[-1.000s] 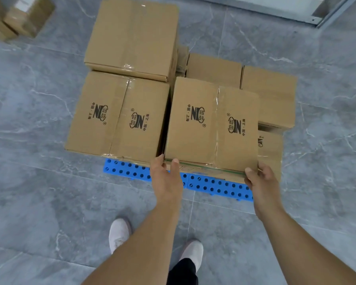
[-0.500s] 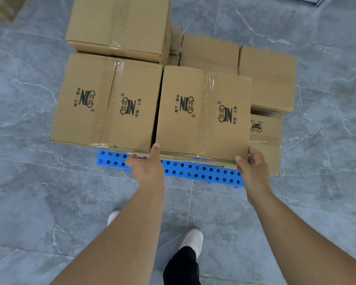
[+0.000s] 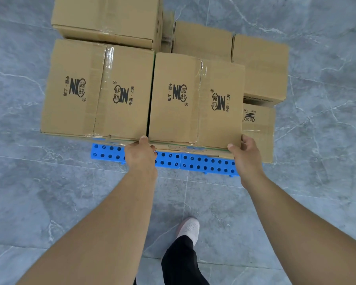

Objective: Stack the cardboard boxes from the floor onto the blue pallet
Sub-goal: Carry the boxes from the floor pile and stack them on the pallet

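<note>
The left hand (image 3: 141, 155) and right hand (image 3: 245, 156) grip the near bottom corners of a printed cardboard box (image 3: 195, 99) at frame centre, fingers curled under its edge (thumbs up on the top rim). It sits atop stacked boxes on the blue pallet (image 3: 206, 163), just beside a matching box (image 3: 97, 89) to its left. A white shoe (image 3: 189, 228) stands on grey marble floor (image 3: 39, 192) below.

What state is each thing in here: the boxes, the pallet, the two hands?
Front right box: taped shut, on top of the stack, held at its near corners.
Front left box: taped shut, right beside it.
Back left box: closed, stacked higher.
Back right boxes: closed, sitting lower.
Blue pallet: loaded, only its near edge showing.
Left hand: grips the near left corner.
Right hand: grips the near right corner.
</note>
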A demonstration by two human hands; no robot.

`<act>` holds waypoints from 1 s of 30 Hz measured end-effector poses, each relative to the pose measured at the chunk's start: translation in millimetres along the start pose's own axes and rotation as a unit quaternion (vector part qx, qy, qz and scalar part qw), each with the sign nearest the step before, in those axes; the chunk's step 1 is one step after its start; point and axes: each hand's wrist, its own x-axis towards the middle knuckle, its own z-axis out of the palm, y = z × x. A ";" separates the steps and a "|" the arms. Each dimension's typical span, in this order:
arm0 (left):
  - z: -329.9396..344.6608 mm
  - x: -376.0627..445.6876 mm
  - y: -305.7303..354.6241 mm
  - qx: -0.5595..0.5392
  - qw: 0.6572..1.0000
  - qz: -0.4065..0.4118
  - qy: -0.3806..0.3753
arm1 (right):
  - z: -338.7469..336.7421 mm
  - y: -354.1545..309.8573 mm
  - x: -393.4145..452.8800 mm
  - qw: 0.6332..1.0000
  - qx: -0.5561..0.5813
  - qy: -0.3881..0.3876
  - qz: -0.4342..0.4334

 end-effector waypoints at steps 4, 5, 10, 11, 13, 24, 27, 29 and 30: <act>-9.9 -11.8 8.6 0.055 0.998 -0.011 -0.011 | -2.0 -15.1 -13.2 0.999 -0.049 0.014 0.006; -14.5 -17.7 11.3 0.068 0.997 -0.017 -0.015 | -2.2 -20.6 -19.1 0.997 -0.068 0.020 0.006; -40.2 -53.9 24.1 0.189 0.979 0.039 -0.062 | -7.1 -56.3 -56.1 0.985 -0.169 0.018 -0.025; -46.2 -64.3 27.9 0.223 0.970 0.067 -0.073 | -9.8 -65.0 -66.3 0.980 -0.195 0.009 -0.036; -59.8 -84.5 34.2 0.282 0.946 0.129 -0.096 | -16.4 -82.1 -89.6 0.967 -0.245 -0.004 -0.065; -135.0 -213.5 111.2 0.407 0.846 0.325 -0.112 | -52.2 -180.0 -227.3 0.919 -0.354 -0.013 -0.176; -158.9 -239.2 135.3 0.375 0.842 0.375 -0.100 | -49.4 -210.5 -258.8 0.911 -0.351 0.007 -0.218; -177.2 -251.2 149.1 0.373 0.827 0.415 -0.070 | -44.0 -229.7 -279.6 0.898 -0.361 0.026 -0.252; -187.4 -255.0 155.3 0.375 0.818 0.434 -0.051 | -39.7 -238.8 -290.3 0.892 -0.364 0.029 -0.267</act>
